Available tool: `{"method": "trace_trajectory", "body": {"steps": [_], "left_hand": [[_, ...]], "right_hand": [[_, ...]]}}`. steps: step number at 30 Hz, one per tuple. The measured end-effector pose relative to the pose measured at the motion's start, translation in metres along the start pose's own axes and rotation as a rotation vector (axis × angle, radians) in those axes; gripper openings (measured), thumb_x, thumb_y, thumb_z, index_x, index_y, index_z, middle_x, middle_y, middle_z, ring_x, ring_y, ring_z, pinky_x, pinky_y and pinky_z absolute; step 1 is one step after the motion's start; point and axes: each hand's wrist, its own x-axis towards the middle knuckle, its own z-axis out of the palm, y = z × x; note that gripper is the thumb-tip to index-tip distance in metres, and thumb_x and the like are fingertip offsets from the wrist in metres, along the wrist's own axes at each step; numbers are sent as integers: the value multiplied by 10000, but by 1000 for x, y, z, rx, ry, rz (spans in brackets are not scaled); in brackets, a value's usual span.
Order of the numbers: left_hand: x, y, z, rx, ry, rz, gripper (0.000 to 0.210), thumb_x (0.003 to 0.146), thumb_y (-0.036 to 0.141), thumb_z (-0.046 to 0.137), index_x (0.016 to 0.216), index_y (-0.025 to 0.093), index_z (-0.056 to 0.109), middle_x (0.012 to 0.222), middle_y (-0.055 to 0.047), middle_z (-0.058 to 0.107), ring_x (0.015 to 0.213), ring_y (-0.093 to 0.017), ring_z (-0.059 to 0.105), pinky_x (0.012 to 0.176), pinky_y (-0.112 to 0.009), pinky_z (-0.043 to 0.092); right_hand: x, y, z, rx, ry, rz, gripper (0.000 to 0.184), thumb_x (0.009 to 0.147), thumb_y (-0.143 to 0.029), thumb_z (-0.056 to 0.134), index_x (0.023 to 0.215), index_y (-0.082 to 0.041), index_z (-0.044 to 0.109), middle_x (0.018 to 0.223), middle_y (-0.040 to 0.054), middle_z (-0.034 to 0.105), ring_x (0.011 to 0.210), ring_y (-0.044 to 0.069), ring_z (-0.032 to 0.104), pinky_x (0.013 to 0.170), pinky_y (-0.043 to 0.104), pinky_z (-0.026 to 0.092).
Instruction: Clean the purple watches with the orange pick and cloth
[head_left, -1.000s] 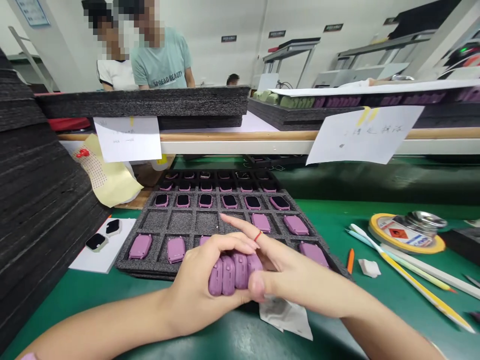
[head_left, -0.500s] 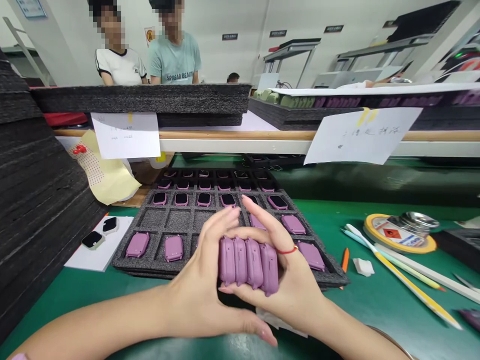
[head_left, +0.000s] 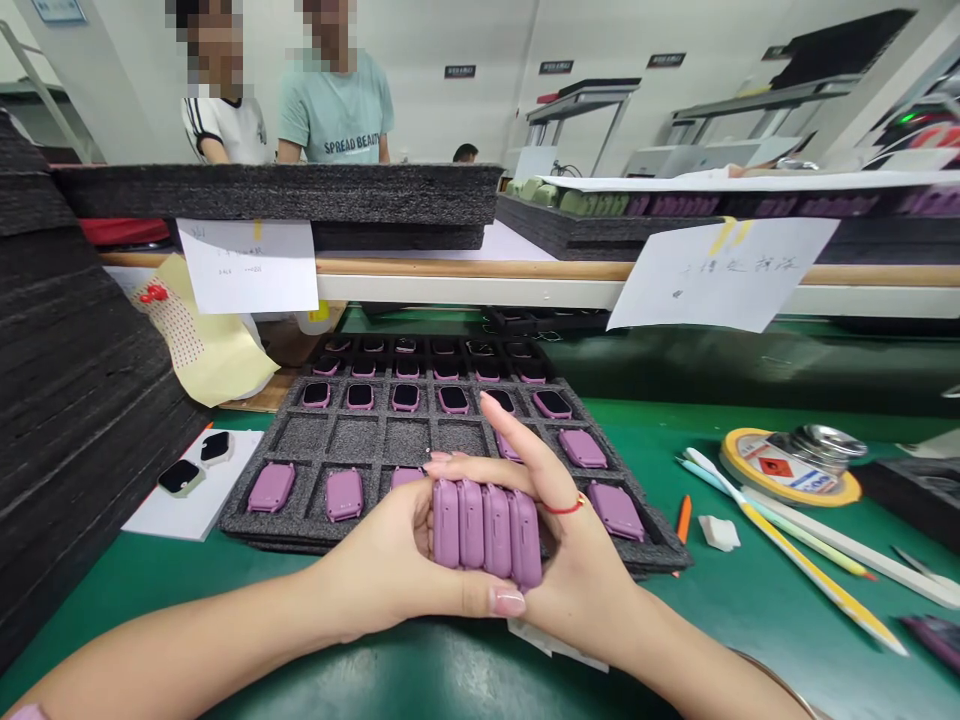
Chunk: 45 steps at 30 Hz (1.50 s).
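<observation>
Several purple smartwatch cases [head_left: 484, 532] stand side by side in a row between my two hands, their narrow sides facing me. My left hand [head_left: 405, 560] closes on the row from the left, with its thumb along the bottom edge. From the right, my right hand [head_left: 581, 550] grips the same row, its index finger raised and a red string round that finger or the hand. Just beyond lies a black foam tray [head_left: 360, 437] of purple watches. Its nearer pockets hold watch cases with purple faces up, such as one purple watch case [head_left: 344, 494]; farther rows show black screens.
On the left, two pale watches [head_left: 181, 478] lie on white paper beside stacked black foam [head_left: 75, 400]. To the right are a round tin [head_left: 791, 467], an orange stick [head_left: 683, 520], a white scrap [head_left: 719, 533] and a brush [head_left: 825, 580]. A shelf [head_left: 465, 290] crosses behind; two people stand beyond.
My left hand has closed round the row of watch cases, its thumb coming up against the bottom edge. The cases now sit more evenly aligned.
</observation>
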Motion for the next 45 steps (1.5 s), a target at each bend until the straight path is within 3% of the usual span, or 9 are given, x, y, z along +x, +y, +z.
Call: {"method": "trace_trajectory", "body": {"steps": [8,16,20,23,27,32,34,38,45], "left_hand": [[1,2,-2,88,-35,56,442,680,274,901,1069,168,719,1009,-57,719,959,-225,663,886,-366,536],[10,-16,0,-352,48,-1,430,697,490,884,893,143,724,763,-44,717,732,-175,698,731,-282,542],[13,-18,-5,-515,8,-63,536,678,533,882,1004,138,723,927,-113,779,748,-229,758,699,-314,588],[13,-20,-9,-591,-12,-44,516,701,471,892,1055,139,715,930,-91,783,773,-203,762,712,-288,610],[15,-25,-13,-622,-111,-30,523,753,478,856,1114,132,703,860,-81,783,762,-198,777,655,-232,617],[18,-26,-18,-647,-226,42,440,793,471,820,1083,152,733,960,-94,787,818,-235,803,513,-147,578],[18,-25,-18,-661,-263,68,442,799,476,813,1100,161,740,963,-89,787,809,-223,801,501,-140,577],[17,-24,-17,-672,-309,88,446,806,491,803,1101,161,752,986,-79,784,834,-204,797,511,-125,570],[16,-21,-15,-624,-244,67,624,682,597,854,1078,135,713,846,-85,757,695,-198,760,429,-127,475]], "right_hand": [[0,-2,0,-33,-20,-20,1053,801,-136,807,1615,-367,180,1310,34,713,1292,251,641,1111,416,543],[2,-5,3,-302,-146,-10,920,855,-97,666,1609,-332,193,1458,101,583,1327,255,595,1109,473,525],[9,-18,-17,-276,-74,23,516,768,-163,812,1218,-284,592,1304,81,671,1229,255,657,1019,395,584],[14,-22,-27,-237,-41,-22,220,755,-223,857,850,-248,660,1148,50,735,1149,251,704,983,374,594],[16,-20,-25,-198,59,-32,107,836,-242,795,759,-247,720,993,43,770,994,234,752,870,360,632],[11,-26,-25,-92,403,-46,137,944,-227,683,819,-281,690,794,1,741,819,177,754,715,286,649],[8,-27,-25,-80,334,-47,83,907,-270,743,967,-297,694,961,18,765,955,201,759,829,322,656],[5,-23,-19,-234,57,-79,705,695,-326,924,1314,-295,589,1312,88,672,1273,286,630,1062,418,566],[5,-19,-12,-330,22,-138,568,772,-263,864,1274,-288,600,1293,80,673,1228,244,661,1030,358,583]]}}
